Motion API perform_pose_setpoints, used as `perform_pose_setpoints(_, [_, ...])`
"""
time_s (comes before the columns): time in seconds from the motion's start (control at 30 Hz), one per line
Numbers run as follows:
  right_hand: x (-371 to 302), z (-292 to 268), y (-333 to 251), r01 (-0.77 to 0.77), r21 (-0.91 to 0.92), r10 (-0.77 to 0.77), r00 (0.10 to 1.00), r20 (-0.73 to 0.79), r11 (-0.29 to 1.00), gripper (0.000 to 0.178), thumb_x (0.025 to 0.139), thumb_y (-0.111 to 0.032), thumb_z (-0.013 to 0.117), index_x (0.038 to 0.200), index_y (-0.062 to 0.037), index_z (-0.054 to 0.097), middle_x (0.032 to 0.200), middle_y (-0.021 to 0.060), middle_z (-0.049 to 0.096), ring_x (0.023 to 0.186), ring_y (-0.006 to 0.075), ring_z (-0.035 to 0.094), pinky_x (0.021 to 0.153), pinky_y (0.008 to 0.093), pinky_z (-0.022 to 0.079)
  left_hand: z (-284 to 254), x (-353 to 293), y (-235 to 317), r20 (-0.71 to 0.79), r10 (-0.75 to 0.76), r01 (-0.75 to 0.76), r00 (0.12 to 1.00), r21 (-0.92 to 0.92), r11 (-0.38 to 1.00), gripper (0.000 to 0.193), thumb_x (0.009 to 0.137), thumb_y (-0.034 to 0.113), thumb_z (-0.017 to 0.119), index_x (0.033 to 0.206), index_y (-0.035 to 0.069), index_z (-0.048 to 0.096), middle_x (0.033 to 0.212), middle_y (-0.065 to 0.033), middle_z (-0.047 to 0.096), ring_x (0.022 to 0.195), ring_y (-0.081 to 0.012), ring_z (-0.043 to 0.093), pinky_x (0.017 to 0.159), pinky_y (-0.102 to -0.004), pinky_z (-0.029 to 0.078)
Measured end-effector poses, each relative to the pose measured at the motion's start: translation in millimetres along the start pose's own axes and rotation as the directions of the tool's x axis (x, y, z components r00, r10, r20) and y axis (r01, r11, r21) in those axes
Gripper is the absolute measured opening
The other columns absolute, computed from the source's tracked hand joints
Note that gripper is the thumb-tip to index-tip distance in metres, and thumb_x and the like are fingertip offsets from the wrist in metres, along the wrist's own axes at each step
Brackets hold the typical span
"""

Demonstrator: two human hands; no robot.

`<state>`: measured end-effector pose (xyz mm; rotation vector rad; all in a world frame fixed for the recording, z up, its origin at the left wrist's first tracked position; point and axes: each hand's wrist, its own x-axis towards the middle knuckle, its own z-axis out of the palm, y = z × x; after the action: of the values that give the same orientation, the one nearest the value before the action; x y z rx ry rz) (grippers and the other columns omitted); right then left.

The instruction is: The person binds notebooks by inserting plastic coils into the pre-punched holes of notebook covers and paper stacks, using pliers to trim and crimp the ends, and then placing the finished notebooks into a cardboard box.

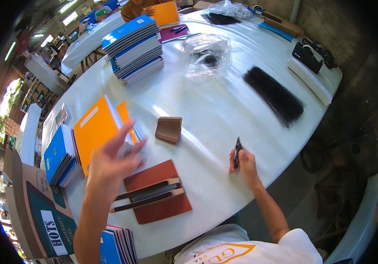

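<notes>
My left hand, smeared by motion, reaches over the right edge of an orange notebook; its fingers are spread and I see nothing in them. Loose sheets and another orange cover show just behind the fingertips. My right hand is closed around a small dark pointed hand tool, held tip up over the right part of the table. Most of the tool is hidden in the fist. Between the hands lie a reddish-brown board with dark rails and a brown curved block.
A tall stack of blue notebooks stands at the back. More blue notebooks sit at left, beside a cardboard box. Black plastic coils lie at right, near a tape dispenser. Another person holds an orange notebook at the far side.
</notes>
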<state>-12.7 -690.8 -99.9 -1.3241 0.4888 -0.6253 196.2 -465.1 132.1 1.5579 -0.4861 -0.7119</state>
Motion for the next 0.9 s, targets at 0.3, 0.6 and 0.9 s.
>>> perform_pose_setpoints(0.3, [6, 9, -12, -0.036, 0.053, 0.031, 0.995, 0.092, 0.998, 0.052, 0.101, -0.051, 0.041, 0.094, -0.0012, 0.053, 0.065, 0.0035, 0.051, 0.054, 0.0103, 0.049, 0.054, 0.0267, 0.048, 68, 311, -26, -0.285, 0.471, -0.33, 0.835, 0.426, 0.842, 0.095, 0.07, 0.02, 0.083, 0.146, -0.006, 0.033, 0.146, -0.0292, 0.038, 0.133, -0.0423, 0.043, 0.106, -0.049, 0.04])
perform_pose_setpoints(0.6, [-18, 7, -21, 0.603, -0.599, -0.503, 0.789, 0.353, 0.526, 0.031, 0.074, -0.004, 0.076, 0.094, -0.0018, 0.053, 0.089, 0.0128, 0.058, 0.081, 0.0298, 0.057, 0.073, 0.0384, 0.048, -38, -93, -97, 0.32, 0.623, -0.298, 0.714, 0.944, -0.144, 0.076, 0.078, 0.012, 0.073, 0.147, 0.022, 0.042, 0.16, -0.0184, 0.018, 0.148, -0.042, 0.014, 0.113, -0.0653, 0.015])
perform_pose_setpoints(0.9, [-36, 27, -51, 0.827, -0.494, -0.161, 0.544, 0.823, 0.267, 0.02, 0.078, 0.001, 0.067, 0.09, -0.0006, 0.051, 0.109, 0.0149, 0.061, 0.104, 0.0339, 0.059, 0.103, 0.0496, 0.042, -69, -348, -231, -0.007, 0.029, 0.02, 1.0, 0.891, -0.454, 0.076, 0.076, 0.025, 0.072, 0.146, 0.026, 0.043, 0.158, 0.0031, 0.028, 0.148, -0.0269, 0.013, 0.117, -0.0595, 0.008])
